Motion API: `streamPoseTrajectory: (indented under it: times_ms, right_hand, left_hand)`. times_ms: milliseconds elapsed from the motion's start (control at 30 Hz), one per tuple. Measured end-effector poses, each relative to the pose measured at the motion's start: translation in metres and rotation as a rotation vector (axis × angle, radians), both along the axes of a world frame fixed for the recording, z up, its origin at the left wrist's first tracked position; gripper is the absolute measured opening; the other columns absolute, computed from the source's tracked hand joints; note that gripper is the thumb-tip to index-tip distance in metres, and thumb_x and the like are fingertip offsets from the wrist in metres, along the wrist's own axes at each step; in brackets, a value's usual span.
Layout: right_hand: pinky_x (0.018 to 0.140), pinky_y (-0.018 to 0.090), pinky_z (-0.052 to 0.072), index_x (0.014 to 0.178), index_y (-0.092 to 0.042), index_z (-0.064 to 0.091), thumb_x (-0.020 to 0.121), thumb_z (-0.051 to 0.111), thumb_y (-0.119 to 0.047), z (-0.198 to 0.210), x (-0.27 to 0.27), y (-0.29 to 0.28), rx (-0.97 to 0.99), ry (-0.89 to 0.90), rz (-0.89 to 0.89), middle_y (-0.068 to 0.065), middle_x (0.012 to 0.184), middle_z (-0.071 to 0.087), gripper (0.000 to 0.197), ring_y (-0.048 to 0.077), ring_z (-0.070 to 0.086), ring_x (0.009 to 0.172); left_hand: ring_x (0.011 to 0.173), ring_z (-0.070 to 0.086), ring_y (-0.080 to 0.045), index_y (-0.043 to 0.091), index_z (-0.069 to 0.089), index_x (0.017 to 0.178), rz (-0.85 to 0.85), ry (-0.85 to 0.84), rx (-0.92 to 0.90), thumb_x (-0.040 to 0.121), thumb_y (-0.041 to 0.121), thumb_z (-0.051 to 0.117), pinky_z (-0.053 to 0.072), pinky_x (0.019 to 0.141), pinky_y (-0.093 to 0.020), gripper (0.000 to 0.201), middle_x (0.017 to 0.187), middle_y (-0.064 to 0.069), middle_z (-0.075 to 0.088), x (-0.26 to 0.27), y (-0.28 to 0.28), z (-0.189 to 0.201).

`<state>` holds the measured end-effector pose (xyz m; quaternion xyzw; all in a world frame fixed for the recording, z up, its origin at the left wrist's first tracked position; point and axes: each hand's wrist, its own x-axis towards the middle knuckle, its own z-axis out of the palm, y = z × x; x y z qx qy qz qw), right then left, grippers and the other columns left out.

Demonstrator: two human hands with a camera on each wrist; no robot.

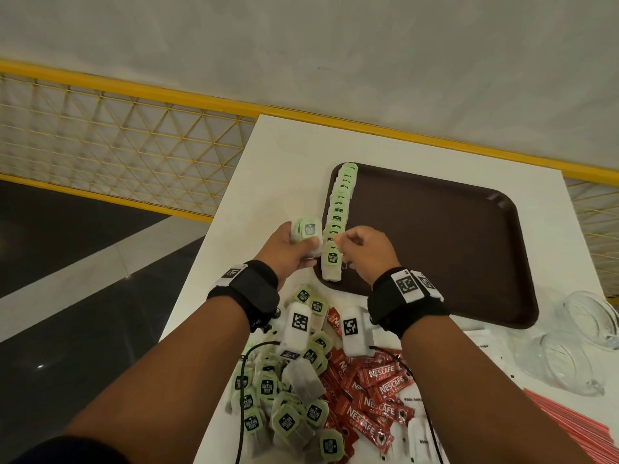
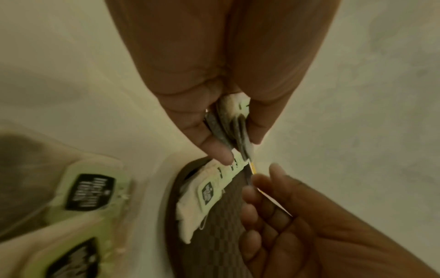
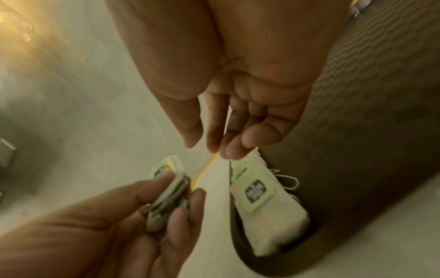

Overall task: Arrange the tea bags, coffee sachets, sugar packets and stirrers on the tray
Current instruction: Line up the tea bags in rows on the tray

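A brown tray [image 1: 452, 249] lies on the white table [image 1: 268, 169]. A row of overlapping green-tagged tea bags [image 1: 336, 222] runs along its left edge; the row's near end [image 3: 262, 205] [image 2: 209, 190] shows in both wrist views. My left hand [image 1: 303, 244] [image 2: 228, 139] [image 3: 181, 190] grips a small stack of tea bags [image 1: 306, 231] [image 2: 234, 126] [image 3: 166, 191] just left of the row. My right hand [image 1: 345, 244] [image 3: 209, 146] [image 2: 259, 180] hovers over the row's near end with relaxed fingers and holds nothing; I cannot tell whether its tips touch the bags.
Nearer me lie a loose heap of tea bags [image 1: 284, 400], red coffee sachets [image 1: 378, 393], white sugar packets [image 1: 482, 343] and red stirrers [image 1: 569, 426]. Two glass jars [image 1: 582, 333] lie at the right. The table's left edge drops to the floor beside a yellow railing [image 1: 117, 145].
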<state>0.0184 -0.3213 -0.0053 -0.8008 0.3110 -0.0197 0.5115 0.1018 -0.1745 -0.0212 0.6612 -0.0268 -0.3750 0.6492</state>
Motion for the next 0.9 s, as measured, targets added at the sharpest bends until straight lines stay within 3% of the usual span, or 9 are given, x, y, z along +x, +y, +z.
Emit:
streamPoseTrajectory:
  times_ms: [100, 267, 367, 433, 533, 633, 800, 900]
  right_hand:
    - [0.059, 0.025, 0.053, 0.1, -0.003, 0.066, 0.088, 0.07, -0.022, 0.008, 0.006, -0.003, 0.209, -0.039, 0.041, 0.006, 0.085, 0.068, 0.022, 0.013, 0.064, 0.066]
    - [0.056, 0.02, 0.05, 0.099, 0.001, 0.065, 0.087, 0.07, -0.009, 0.005, 0.016, -0.019, 0.302, -0.107, -0.049, 0.008, 0.077, 0.068, 0.016, 0.011, 0.062, 0.062]
    - [0.056, 0.021, 0.049, 0.096, 0.0, 0.066, 0.088, 0.068, -0.008, 0.003, 0.028, -0.033, 0.307, -0.135, -0.08, 0.01, 0.077, 0.068, 0.012, 0.013, 0.062, 0.062]
    - [0.056, 0.021, 0.049, 0.098, 0.001, 0.066, 0.088, 0.067, -0.008, 0.0, 0.039, -0.044, 0.303, -0.14, -0.099, 0.01, 0.076, 0.068, 0.013, 0.012, 0.062, 0.062]
    - [0.054, 0.019, 0.049, 0.097, -0.001, 0.066, 0.089, 0.067, -0.008, -0.002, 0.057, -0.063, 0.294, -0.141, -0.131, 0.005, 0.075, 0.067, 0.01, 0.01, 0.062, 0.061]
    - [0.055, 0.019, 0.05, 0.088, -0.009, 0.066, 0.09, 0.066, -0.007, -0.008, 0.073, -0.083, 0.279, -0.149, -0.167, 0.003, 0.076, 0.067, 0.002, 0.009, 0.063, 0.062]
    - [0.054, 0.019, 0.05, 0.089, -0.009, 0.066, 0.09, 0.065, -0.009, -0.026, 0.096, -0.113, 0.153, -0.106, -0.266, 0.003, 0.075, 0.067, 0.001, 0.01, 0.062, 0.062]
    - [0.055, 0.023, 0.051, 0.086, -0.013, 0.066, 0.089, 0.067, -0.013, -0.038, 0.104, -0.124, 0.104, -0.053, -0.291, 0.007, 0.077, 0.068, 0.004, 0.013, 0.062, 0.061]
  left_hand:
    - [0.092, 0.07, -0.018, 0.009, 0.053, 0.126, -0.031, -0.042, -0.04, 0.092, 0.016, 0.066, 0.054, 0.067, -0.022, 0.037, 0.114, -0.011, 0.07, 0.008, -0.013, 0.006]
    - [0.097, 0.07, -0.022, 0.014, 0.058, 0.125, -0.119, -0.113, -0.055, 0.092, 0.022, 0.066, 0.057, 0.076, -0.029, 0.035, 0.114, -0.01, 0.071, 0.021, -0.036, 0.014]
    - [0.103, 0.069, -0.025, 0.009, 0.054, 0.127, -0.126, -0.081, -0.046, 0.095, 0.02, 0.061, 0.058, 0.082, -0.031, 0.035, 0.118, -0.015, 0.067, 0.03, -0.053, 0.015]
    - [0.103, 0.067, -0.027, 0.003, 0.049, 0.127, -0.054, 0.006, -0.06, 0.098, 0.011, 0.051, 0.058, 0.082, -0.029, 0.03, 0.119, -0.016, 0.064, 0.038, -0.065, 0.016]
    - [0.093, 0.066, -0.02, -0.006, 0.049, 0.125, 0.002, 0.065, -0.102, 0.099, 0.001, 0.041, 0.059, 0.078, -0.025, 0.027, 0.111, -0.013, 0.063, 0.053, -0.081, 0.015]
    - [0.088, 0.065, -0.018, -0.006, 0.05, 0.128, 0.021, 0.066, -0.121, 0.099, 0.0, 0.041, 0.058, 0.076, -0.022, 0.031, 0.115, -0.02, 0.062, 0.067, -0.093, 0.012]
    - [0.097, 0.067, -0.023, -0.006, 0.049, 0.122, 0.053, 0.053, -0.137, 0.1, 0.002, 0.045, 0.058, 0.078, -0.021, 0.023, 0.107, -0.017, 0.061, 0.086, -0.105, 0.005]
    - [0.101, 0.066, -0.026, -0.005, 0.048, 0.121, 0.071, 0.046, -0.129, 0.1, 0.003, 0.046, 0.058, 0.08, -0.022, 0.022, 0.111, -0.02, 0.059, 0.095, -0.11, 0.001]
